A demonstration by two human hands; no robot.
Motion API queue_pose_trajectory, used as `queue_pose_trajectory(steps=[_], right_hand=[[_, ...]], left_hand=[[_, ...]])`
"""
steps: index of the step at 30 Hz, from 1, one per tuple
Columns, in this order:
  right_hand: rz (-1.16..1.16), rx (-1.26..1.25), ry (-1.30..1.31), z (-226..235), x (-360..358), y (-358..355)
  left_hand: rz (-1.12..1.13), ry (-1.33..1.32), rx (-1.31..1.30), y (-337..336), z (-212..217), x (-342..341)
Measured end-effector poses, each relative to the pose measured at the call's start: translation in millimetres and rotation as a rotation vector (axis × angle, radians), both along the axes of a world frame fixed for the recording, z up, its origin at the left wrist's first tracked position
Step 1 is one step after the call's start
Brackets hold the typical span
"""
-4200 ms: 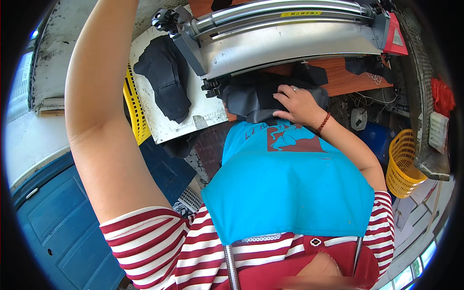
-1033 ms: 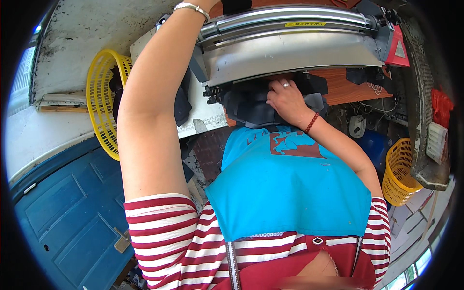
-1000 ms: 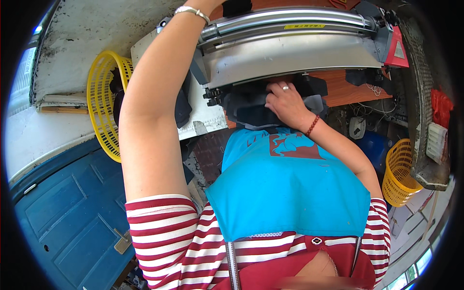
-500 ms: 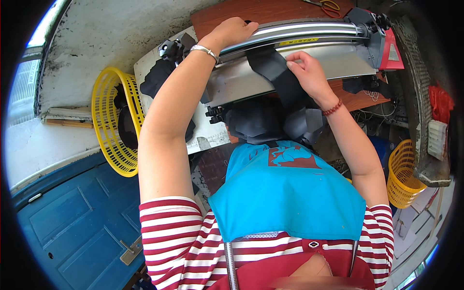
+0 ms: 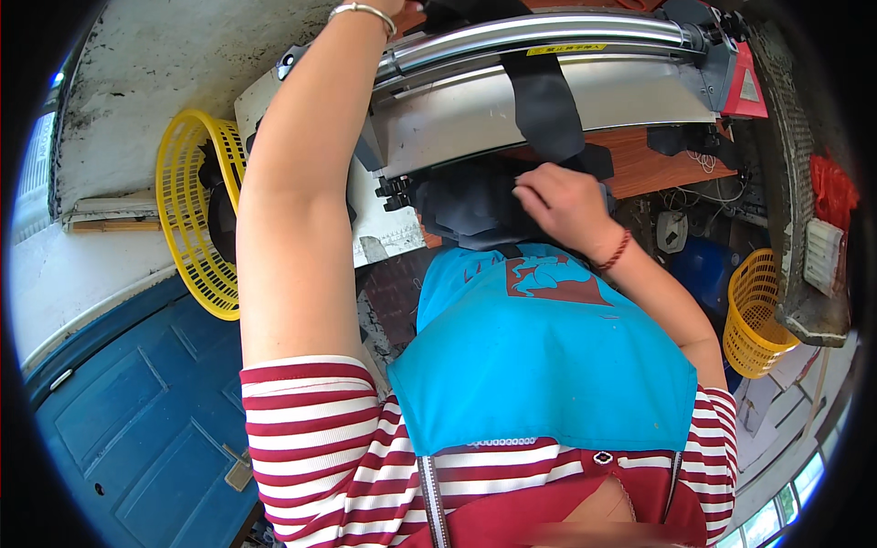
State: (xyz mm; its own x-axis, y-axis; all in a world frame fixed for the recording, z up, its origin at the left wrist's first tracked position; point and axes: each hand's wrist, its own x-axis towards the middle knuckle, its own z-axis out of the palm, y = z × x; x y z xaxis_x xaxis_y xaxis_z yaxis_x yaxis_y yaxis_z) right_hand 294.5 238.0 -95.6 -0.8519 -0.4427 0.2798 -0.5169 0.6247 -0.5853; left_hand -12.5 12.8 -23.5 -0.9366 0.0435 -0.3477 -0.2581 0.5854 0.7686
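Black sheet piece (image 5: 546, 108), one: lies upper centre, partway into roller machine (image 5: 448, 117); black stack (image 5: 470, 205), below, is left. Right hand (image 5: 571, 210): at stack, fingers bent, pinch unclear. Left hand (image 5: 391, 5): top edge, fingers cannot be told.

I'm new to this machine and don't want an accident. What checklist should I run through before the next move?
1. Right hand clear of the long silver metal roller: ok, it is by the pile of black sheet pieces.
2. Left hand clear of the roller: cannot tell, the picture's upper edge cuts it off.
3. Long black sheet strip on the flat silver metal plate: ok.
4. Strip wholly on the plate: not ok, its near end overhangs the front edge.
5. Strip's far end flat: cannot tell, hidden at the roller.
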Motion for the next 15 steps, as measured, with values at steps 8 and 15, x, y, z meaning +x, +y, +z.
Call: queue_pose_trajectory(steps=[8,15], right_hand=[[-0.054,0.203,-0.075,-56.9,0.1,-29.6],[0.146,-0.34,-0.25,11.7,0.2,-11.3]], left_hand=[[0.176,0.162,0.12,-26.9,92.8,-6.4],[0.14,0.615,0.162,-38.1,153.1,39.6]])
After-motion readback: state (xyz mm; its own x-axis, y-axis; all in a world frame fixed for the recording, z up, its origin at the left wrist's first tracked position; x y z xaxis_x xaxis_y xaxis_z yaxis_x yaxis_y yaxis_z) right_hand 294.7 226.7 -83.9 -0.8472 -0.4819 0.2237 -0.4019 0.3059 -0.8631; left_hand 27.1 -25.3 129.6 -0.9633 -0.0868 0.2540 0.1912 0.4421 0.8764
